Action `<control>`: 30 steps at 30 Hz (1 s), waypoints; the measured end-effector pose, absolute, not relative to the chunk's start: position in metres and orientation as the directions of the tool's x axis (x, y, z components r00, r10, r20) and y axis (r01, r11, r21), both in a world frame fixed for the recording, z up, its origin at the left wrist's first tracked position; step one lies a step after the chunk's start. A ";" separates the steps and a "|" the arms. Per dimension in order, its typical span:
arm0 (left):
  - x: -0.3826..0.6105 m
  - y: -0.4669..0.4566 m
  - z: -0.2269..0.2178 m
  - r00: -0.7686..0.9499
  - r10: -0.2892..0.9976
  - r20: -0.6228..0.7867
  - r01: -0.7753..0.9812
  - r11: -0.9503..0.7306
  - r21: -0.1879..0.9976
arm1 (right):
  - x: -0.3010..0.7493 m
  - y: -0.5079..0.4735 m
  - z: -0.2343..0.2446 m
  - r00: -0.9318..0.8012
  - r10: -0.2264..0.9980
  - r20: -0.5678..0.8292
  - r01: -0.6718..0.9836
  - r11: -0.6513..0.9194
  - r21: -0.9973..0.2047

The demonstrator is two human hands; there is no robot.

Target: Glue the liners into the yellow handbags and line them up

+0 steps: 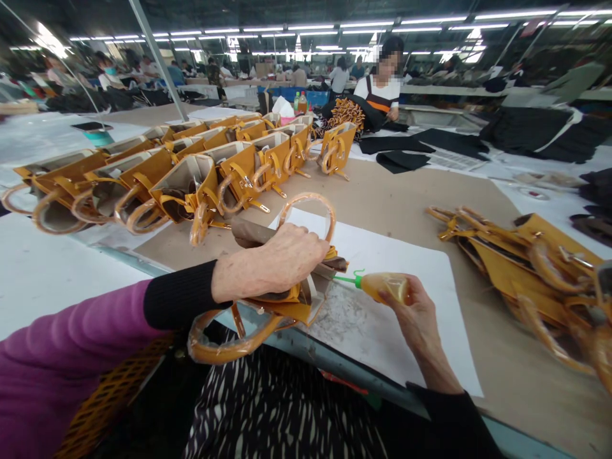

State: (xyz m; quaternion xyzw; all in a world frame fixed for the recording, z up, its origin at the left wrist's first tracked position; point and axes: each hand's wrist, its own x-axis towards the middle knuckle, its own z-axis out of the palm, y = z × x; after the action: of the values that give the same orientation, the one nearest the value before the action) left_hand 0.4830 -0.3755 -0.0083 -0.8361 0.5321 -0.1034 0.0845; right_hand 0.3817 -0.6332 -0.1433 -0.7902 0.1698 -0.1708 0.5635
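My left hand (pixel 280 261) is closed on the upper edge of a mustard-yellow handbag (pixel 299 311), which lies tilted at the table's front edge. Its two round handles are wrapped in clear plastic, one standing up behind my hand, the other hanging toward my lap. In my right hand (pixel 418 312) is a soft squeeze bottle (pixel 382 287) of yellowish liquid with a thin green nozzle. The nozzle points left, its tip close to the bag's grey-beige lining; whether it touches I cannot tell. My left fingertips are partly hidden behind the bag.
Rows of similar yellow handbags (pixel 191 182) stand at the left back. More yellow bag pieces (pixel 516 261) are piled at right. A stained white sheet (pixel 382 255) lies on the brown table cover (pixel 396 197). Across the table, a person (pixel 382 89) stands near black pieces (pixel 401 159).
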 end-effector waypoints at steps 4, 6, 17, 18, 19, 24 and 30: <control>0.483 -0.376 -0.016 0.448 -0.892 0.060 -0.860 -0.449 -0.243 | 0.383 -0.637 -0.148 0.902 -0.428 0.058 -0.074 -0.285 -0.956; 0.482 -0.374 -0.018 0.443 -0.895 0.060 -0.864 -0.443 -0.240 | 0.380 -0.639 -0.150 0.912 -0.410 0.032 -0.084 -0.262 -0.961; 0.462 -0.373 -0.017 0.505 -0.863 0.024 -0.837 -0.496 -0.232 | 0.366 -0.634 -0.144 0.945 -0.315 -0.092 -0.140 -0.133 -0.981; 0.461 -0.372 -0.018 0.508 -0.861 0.023 -0.834 -0.499 -0.236 | 0.367 -0.633 -0.143 0.941 -0.322 -0.102 -0.142 -0.103 -0.985; 0.461 -0.370 -0.019 0.512 -0.859 0.022 -0.832 -0.502 -0.237 | 0.368 -0.633 -0.142 0.938 -0.328 -0.109 -0.141 -0.074 -0.987; 0.460 -0.365 -0.023 0.512 -0.859 0.029 -0.835 -0.505 -0.219 | 0.374 -0.631 -0.149 0.909 -0.411 -0.067 -0.118 -0.102 -0.988; 0.453 -0.368 -0.017 0.526 -0.850 0.030 -0.828 -0.520 -0.209 | 0.376 -0.631 -0.154 0.884 -0.467 0.034 -0.103 -0.265 -0.959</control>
State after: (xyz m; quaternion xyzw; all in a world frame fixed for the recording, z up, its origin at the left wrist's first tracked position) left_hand 0.4526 -0.3685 -0.0175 -0.8694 0.4825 -0.0645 0.0847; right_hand 0.3757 -0.6309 -0.1538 -0.7797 0.1827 -0.1572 0.5779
